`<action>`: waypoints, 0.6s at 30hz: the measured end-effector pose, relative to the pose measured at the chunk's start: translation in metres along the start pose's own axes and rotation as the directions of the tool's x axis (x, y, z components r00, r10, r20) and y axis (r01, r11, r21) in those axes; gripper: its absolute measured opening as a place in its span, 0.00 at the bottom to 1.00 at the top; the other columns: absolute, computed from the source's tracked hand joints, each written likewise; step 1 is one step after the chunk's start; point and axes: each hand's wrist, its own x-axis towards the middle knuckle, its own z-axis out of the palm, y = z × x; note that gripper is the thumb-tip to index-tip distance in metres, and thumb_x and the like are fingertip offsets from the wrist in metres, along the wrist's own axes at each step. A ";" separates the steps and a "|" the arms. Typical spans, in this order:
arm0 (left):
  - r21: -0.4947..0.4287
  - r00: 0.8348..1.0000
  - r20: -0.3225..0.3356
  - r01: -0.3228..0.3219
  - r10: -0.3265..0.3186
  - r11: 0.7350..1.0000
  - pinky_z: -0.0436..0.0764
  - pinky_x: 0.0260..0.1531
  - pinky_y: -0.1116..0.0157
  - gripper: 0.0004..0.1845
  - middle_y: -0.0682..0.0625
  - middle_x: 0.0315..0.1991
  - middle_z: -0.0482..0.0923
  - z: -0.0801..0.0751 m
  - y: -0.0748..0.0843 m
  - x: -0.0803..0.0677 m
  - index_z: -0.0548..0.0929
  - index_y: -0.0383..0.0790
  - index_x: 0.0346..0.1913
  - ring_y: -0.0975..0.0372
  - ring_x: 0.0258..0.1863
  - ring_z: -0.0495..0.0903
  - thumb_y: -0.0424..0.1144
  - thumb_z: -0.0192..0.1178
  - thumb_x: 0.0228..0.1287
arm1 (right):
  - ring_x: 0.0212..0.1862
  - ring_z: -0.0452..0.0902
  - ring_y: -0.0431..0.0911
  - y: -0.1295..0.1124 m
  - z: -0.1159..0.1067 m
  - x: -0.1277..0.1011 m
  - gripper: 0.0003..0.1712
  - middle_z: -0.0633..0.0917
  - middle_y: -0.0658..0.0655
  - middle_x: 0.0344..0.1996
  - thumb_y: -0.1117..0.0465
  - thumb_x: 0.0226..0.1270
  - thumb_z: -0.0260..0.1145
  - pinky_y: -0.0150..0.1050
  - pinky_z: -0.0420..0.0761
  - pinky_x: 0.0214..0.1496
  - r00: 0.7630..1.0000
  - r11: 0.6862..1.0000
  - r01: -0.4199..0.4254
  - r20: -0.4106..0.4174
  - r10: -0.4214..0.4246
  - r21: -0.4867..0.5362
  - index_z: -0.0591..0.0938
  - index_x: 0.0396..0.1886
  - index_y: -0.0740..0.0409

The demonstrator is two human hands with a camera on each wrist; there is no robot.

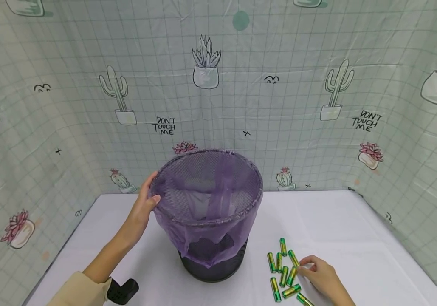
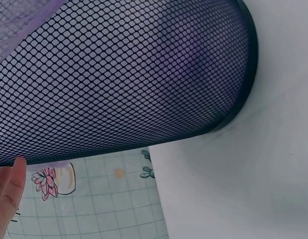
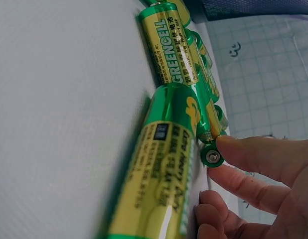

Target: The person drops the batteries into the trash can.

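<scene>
the left hand (image 1: 142,209) grips the rim of the bin (image 1: 212,259) at frame centre, fingers curled over its purple bag (image 1: 207,199). lower right on the table (image 1: 356,229), the right hand (image 1: 319,274) pinches one battery (image 1: 294,258) among the batteries (image 1: 283,276).

I see bare worktop (image 1: 356,229) to the right of my right grip (image 1: 321,276); scattered batteries (image 1: 284,272) crowd its left, and past them the bin (image 1: 210,212) blocks the middle, my left grip (image 1: 143,208) on its rim.
</scene>
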 end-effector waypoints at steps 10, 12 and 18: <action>0.019 1.000 -0.008 -0.005 0.005 1.000 0.45 0.60 0.33 0.36 0.43 0.74 0.28 0.000 0.001 0.001 0.40 0.47 0.74 0.44 0.72 0.31 0.44 0.38 0.64 | 0.26 0.67 0.45 -0.007 0.000 -0.001 0.22 0.75 0.54 0.23 0.47 0.57 0.65 0.36 0.65 0.27 1.000 0.999 -0.004 0.011 0.004 -0.034 0.77 0.39 0.62; 0.018 1.000 -0.005 -0.005 0.005 1.000 0.45 0.60 0.33 0.36 0.42 0.74 0.28 0.000 0.001 0.001 0.40 0.46 0.74 0.44 0.72 0.31 0.44 0.38 0.64 | 0.26 0.67 0.45 -0.008 0.000 -0.001 0.22 0.75 0.54 0.23 0.47 0.57 0.66 0.36 0.65 0.27 1.000 0.999 -0.007 0.015 0.008 -0.040 0.77 0.39 0.62; 0.029 1.000 -0.005 -0.012 0.012 1.000 0.44 0.60 0.32 0.36 0.41 0.74 0.29 0.001 -0.001 0.002 0.40 0.43 0.73 0.43 0.72 0.32 0.44 0.38 0.64 | 0.28 0.68 0.45 -0.010 0.000 0.000 0.18 0.76 0.54 0.24 0.50 0.59 0.64 0.36 0.65 0.28 0.999 0.998 -0.020 0.028 0.021 -0.057 0.77 0.37 0.62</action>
